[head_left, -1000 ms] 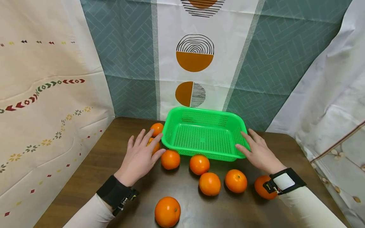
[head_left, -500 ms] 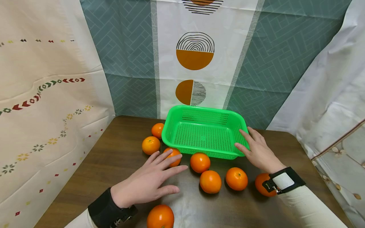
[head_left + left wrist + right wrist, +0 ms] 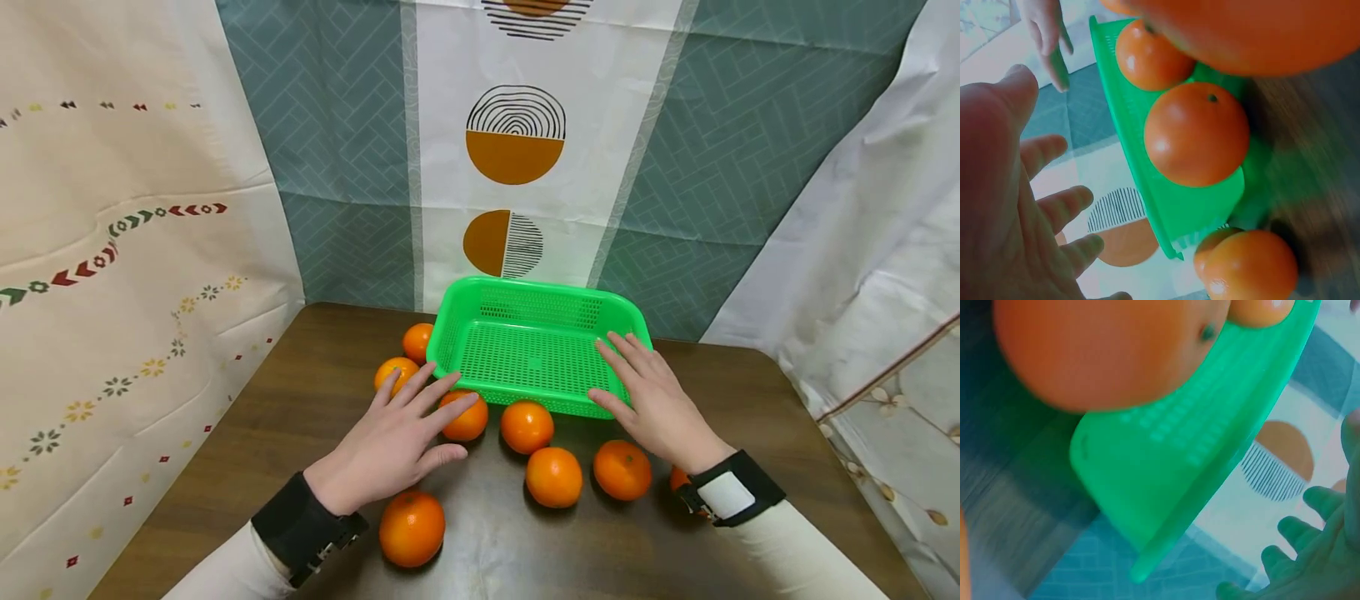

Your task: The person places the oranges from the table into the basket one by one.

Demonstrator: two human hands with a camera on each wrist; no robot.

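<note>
I see my left hand (image 3: 390, 442) hovering low over the dark brown wooden table (image 3: 285, 417), fingers straight and spread, with the fingertips (image 3: 450, 385) over a round orange fruit (image 3: 465, 419) that sits just in front of the green perforated plastic basket (image 3: 536, 354). Whether the fingers actually touch that fruit I cannot tell (the wrist view shows only a relaxed, splayed palm (image 3: 1004, 206) with the fruit (image 3: 1196, 134) near it). My right hand (image 3: 651, 404) lies at the basket's right front corner, fingers extended and slightly apart, reaching over the rim (image 3: 626, 321). The basket stands near the back of the table, against the patterned cloth backdrop (image 3: 517, 142). More oranges lie on the table: two left of the basket (image 3: 417, 340), three in front (image 3: 553, 477), and one nearest me (image 3: 411, 527).
</note>
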